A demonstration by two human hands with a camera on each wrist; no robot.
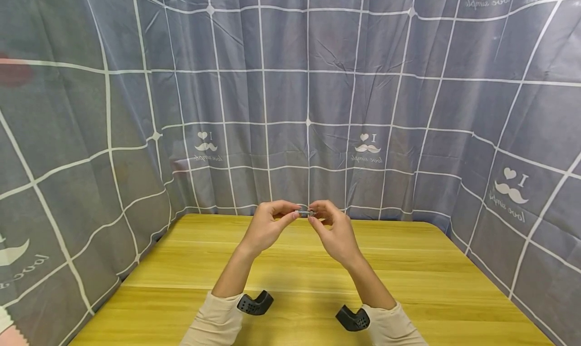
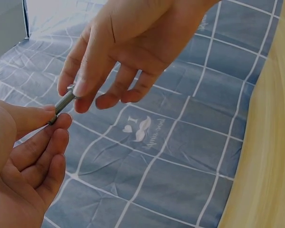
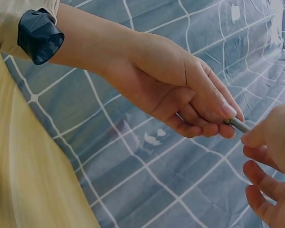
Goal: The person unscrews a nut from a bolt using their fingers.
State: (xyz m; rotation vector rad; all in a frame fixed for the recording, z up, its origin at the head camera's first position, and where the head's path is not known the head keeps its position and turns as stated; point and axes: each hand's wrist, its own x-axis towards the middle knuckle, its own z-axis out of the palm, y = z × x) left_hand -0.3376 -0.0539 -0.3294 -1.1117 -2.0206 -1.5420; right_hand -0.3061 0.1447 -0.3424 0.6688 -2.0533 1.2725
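Note:
A threaded metal bolt is held up between both hands, over the far edge of the table in the head view. My left hand pinches one end between thumb and fingertips. At the opposite end, the thumb and fingers of my right hand grip it where a wider piece shows. From the left wrist, the grey thread of the bolt runs slantwise between the two thumbs. The right wrist view has the left hand across from the right hand, with a short length of shank bare between them. Fingertips hide both ends partly.
A yellow wood-grain table spreads below the forearms. Grey curtain with white grid lines surrounds it at the back and sides. Black camera mounts sit on both wrists, by the beige sleeves.

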